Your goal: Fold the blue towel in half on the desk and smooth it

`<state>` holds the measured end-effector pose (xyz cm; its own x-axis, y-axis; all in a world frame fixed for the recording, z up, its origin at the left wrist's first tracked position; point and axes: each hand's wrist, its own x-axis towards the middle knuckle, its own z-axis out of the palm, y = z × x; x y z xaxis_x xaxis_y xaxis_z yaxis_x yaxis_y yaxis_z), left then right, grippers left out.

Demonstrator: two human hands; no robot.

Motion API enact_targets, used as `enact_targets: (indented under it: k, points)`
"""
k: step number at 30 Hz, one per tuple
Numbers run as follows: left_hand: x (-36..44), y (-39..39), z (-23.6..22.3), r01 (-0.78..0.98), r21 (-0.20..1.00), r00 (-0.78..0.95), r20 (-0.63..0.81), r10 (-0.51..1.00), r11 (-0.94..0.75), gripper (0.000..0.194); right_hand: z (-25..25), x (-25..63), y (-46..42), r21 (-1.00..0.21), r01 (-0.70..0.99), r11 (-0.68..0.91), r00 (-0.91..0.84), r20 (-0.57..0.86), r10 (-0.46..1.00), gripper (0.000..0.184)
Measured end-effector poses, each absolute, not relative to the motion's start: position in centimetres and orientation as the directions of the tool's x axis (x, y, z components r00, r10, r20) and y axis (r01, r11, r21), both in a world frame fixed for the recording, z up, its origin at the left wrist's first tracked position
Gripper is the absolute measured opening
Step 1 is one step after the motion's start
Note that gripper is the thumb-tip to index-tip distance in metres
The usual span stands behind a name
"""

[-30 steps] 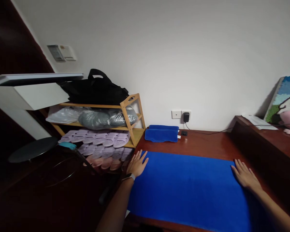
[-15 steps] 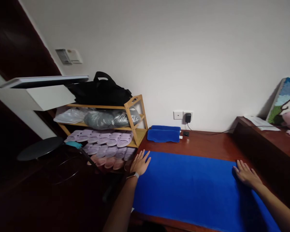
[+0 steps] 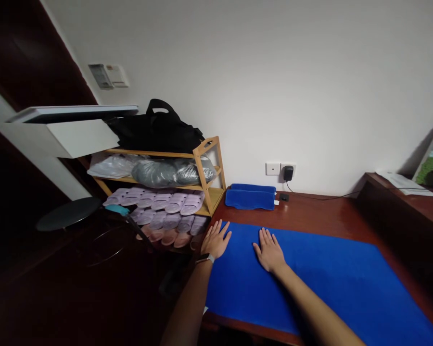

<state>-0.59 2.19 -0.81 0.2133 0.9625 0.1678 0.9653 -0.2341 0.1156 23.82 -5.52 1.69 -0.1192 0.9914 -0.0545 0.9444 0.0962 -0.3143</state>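
Observation:
A blue towel (image 3: 332, 283) is spread flat over the reddish-brown wooden desk (image 3: 321, 214). My left hand (image 3: 215, 241) lies with fingers stretched at the towel's far left corner, a watch on its wrist. On the towel's far part, a short way to the right, my right hand (image 3: 270, 251) rests palm down, fingers out and thumb apart. Neither hand holds anything. Behind them, two folded blue towels (image 3: 250, 198) with white tags lie against the wall.
Left of the desk stands a wooden rack (image 3: 206, 178) with a black bag (image 3: 162, 129), plastic-wrapped bundles and several lilac slippers (image 3: 175, 202). A black adapter (image 3: 287, 173) is plugged into the wall, its cord running right to a raised ledge (image 3: 397, 206). A round stool (image 3: 68, 214) stands far left.
My right hand has moved left across the towel, from its far right corner to near my left hand. My left hand stays at the left corner. The view has shifted slightly.

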Motion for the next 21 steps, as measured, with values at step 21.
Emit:
enact_targets:
  k: [21]
  points:
    - [-0.9,3.0,-0.6,0.955,0.173,0.218,0.152,0.964,-0.243,0.055,-6.1,61.9,-14.2,-0.130,0.870,-0.475,0.480,0.003,0.878,0.087]
